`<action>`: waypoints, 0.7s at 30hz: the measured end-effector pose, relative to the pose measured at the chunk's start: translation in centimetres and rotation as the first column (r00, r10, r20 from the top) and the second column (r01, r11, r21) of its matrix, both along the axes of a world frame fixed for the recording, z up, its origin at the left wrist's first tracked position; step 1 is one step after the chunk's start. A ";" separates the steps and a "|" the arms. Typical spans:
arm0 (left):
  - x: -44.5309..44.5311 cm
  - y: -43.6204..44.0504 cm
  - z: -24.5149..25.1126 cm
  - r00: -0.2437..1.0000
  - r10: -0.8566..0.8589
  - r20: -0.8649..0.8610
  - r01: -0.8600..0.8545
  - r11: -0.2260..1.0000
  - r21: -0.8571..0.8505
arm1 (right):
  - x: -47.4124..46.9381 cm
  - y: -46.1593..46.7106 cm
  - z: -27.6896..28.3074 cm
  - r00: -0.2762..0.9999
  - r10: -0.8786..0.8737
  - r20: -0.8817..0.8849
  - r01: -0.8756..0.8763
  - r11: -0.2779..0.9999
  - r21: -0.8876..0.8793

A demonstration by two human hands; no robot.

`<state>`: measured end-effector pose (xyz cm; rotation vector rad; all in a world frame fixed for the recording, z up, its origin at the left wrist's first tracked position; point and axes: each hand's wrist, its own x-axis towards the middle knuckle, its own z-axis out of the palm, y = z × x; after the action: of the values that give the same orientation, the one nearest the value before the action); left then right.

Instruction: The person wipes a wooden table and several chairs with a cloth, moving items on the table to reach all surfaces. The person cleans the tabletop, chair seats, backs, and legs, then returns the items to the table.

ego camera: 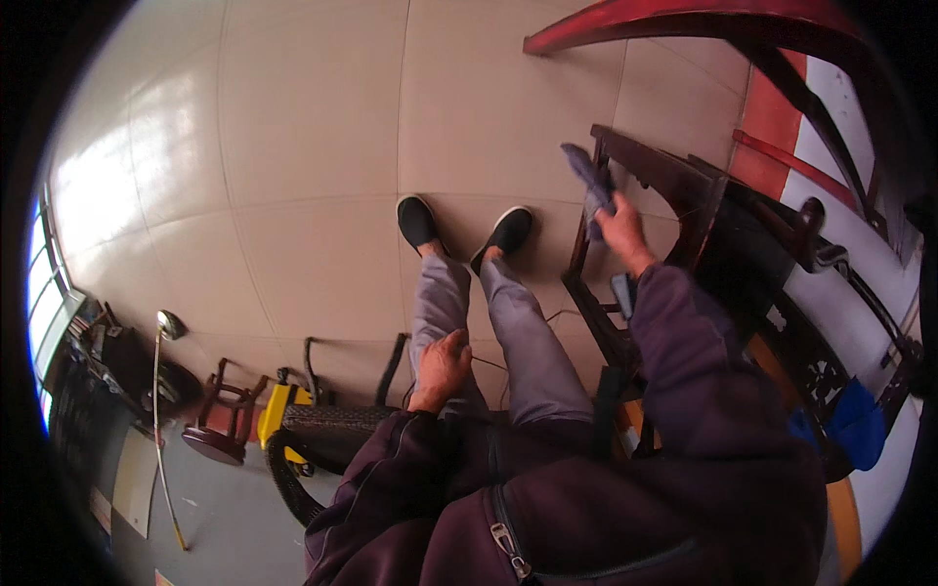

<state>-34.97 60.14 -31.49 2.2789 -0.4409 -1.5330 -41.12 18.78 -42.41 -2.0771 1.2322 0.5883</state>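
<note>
My right hand [628, 233] grips a crumpled grey cloth [584, 172]. The cloth lies against the upright post of a dark wooden furniture frame [652, 150], and its end sticks up past the post. My left hand [442, 366] hangs over my left trouser leg, its fingers curled. Nothing shows in it, though its palm is hidden. Low on the wooden frame, beside my right sleeve, is a small grey-blue object [623, 294], partly covered by the sleeve.
A red curved wooden edge [637, 22] juts in at the upper right. Blue material [854, 432] hangs at the right. Left of me stand a yellow-and-black item [277, 414], a small wooden stool [216, 443] and a long thin shaft [157, 425] with a rounded shiny head.
</note>
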 end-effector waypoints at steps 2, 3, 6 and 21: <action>-0.4 -0.3 -0.8 0.981 -0.172 0.093 0.170 0.985 0.029 | 1.5 -2.9 -0.5 0.978 0.195 -0.076 -0.206 0.958 -0.200; -0.4 -0.9 -1.9 0.997 -0.040 0.073 0.041 0.999 -0.023 | 2.4 -4.5 -0.9 0.945 0.294 -0.145 -0.324 0.901 -0.288; -0.9 -1.9 -4.5 0.916 0.397 -0.059 -0.401 0.897 -0.185 | 5.1 -8.5 -1.2 0.736 0.531 -0.420 -0.670 0.662 -0.337; 0.7 -3.5 -8.1 0.799 0.479 -0.363 -0.522 0.853 -0.025 | 6.6 -9.2 -16.8 0.420 0.738 -0.529 -0.907 0.367 -0.208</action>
<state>-34.27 56.62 -39.62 1.7754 0.1606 -1.5172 -34.50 9.61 -59.21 -3.1336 0.2976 1.2714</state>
